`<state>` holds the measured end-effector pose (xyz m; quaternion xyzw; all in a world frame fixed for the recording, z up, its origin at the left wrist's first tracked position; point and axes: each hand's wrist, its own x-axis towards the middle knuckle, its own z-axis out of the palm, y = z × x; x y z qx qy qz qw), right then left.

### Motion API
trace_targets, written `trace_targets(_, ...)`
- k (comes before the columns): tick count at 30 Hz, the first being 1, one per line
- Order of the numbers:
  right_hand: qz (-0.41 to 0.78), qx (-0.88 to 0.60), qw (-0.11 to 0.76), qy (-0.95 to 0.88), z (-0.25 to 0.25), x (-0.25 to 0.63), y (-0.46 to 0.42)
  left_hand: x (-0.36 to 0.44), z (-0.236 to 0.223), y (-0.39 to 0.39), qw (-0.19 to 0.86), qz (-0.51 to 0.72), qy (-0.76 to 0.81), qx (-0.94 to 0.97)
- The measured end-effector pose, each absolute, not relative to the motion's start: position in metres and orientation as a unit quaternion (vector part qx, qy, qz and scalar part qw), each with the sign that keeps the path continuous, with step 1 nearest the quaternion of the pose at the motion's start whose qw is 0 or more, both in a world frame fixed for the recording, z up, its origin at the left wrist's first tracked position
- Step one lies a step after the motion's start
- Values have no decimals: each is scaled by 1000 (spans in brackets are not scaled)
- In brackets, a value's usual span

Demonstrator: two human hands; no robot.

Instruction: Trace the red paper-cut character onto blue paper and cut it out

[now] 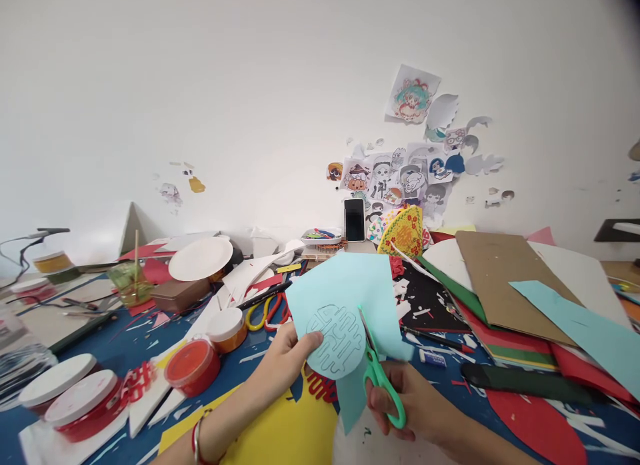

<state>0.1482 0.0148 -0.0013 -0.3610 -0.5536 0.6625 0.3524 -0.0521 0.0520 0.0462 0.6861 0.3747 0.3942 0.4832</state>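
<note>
My left hand (295,350) pinches a sheet of light blue paper (345,275) at its left side, thumb on top. A round pattern of outlined strokes is drawn on the sheet, and the paper is cut along the circle's lower right edge. My right hand (395,395) grips green-handled scissors (376,378), fingers through the loops. Their blades point up and lie against the paper at the right of the drawn circle. A cut flap of the sheet hangs below the blades. Yellow paper (265,425) and a red cut-out (320,387) lie beneath.
Paint tubs (193,366) and a white plate (201,258) stand to the left. Yellow- and red-handled scissors (273,313) lie behind my left hand. Coloured paper and brown cardboard (515,278) pile up right, near a dark green cutter-like tool (520,378). A phone (355,220) leans at the wall.
</note>
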Motion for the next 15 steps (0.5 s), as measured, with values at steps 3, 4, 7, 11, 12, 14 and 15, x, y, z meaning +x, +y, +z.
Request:
trace_targets(3,659,-345,375,-553,-3,147,17,-48,43,51,489,380,377,689)
trace_targets(4,658,-342,380,-552,-4,147,17,-47,42,51,491,371,379,691)
trace_targets(7,662,-339,375,-553,-5,147,18,-46,41,50,490,354,388,696)
trace_targets(11,670,-342,363,-550,-2,147,16,-47,48,48,489,346,382,704)
trace_targets(12,669,-343,361,-551,-1,147,15,-48,49,48,489,344,378,707)
trace_targets(14,666,-349,358,-554,1,147,15,-48,51,48,489,344,373,709)
trace_targets(15,665,-354,357,-553,2,147,14,-48,51,49,488,347,371,709)
